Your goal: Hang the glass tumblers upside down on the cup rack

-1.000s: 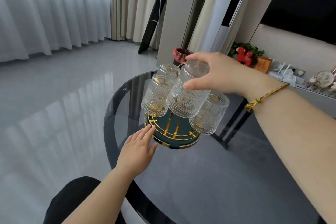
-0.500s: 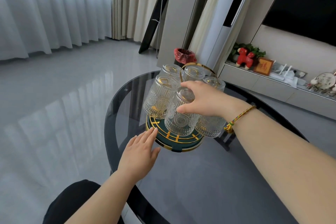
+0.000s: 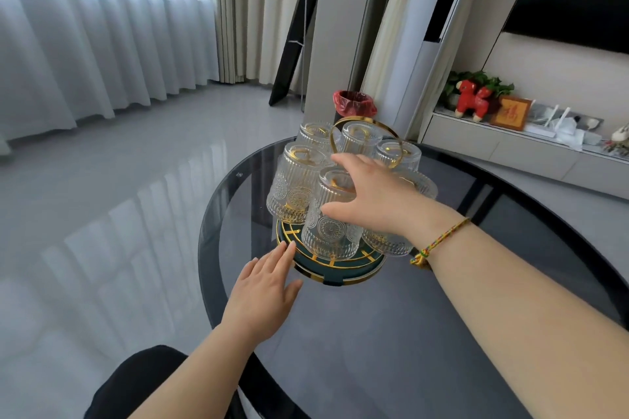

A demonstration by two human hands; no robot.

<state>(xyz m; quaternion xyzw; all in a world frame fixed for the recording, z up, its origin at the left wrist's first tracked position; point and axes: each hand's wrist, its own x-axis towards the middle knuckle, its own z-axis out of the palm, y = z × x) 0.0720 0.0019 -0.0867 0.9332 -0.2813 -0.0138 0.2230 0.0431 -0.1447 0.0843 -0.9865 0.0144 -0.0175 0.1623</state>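
The cup rack has a dark green round base with gold trim [image 3: 340,277] and a gold ring handle [image 3: 366,121], and stands on the round dark glass table [image 3: 374,333]. Several ribbed glass tumblers hang on it upside down. The front tumbler [image 3: 326,231] sits tilted on its peg. My right hand [image 3: 374,201] is spread over it, thumb against its side, fingers straight and apart. My left hand [image 3: 265,289] lies flat on the table, its fingertips touching the rim of the base. Another tumbler [image 3: 388,241] is partly hidden under my right wrist.
The table's left edge [image 3: 207,248] curves close to the rack, with glossy grey floor beyond. A red-lined bin [image 3: 355,102] stands behind the table. At the right runs a low shelf with a red figure [image 3: 471,102] and a framed picture. White curtains cover the left wall.
My right hand has lowered the front tumbler from above the rack onto its peg, and its fingers have straightened and spread. My left hand stays at the base.
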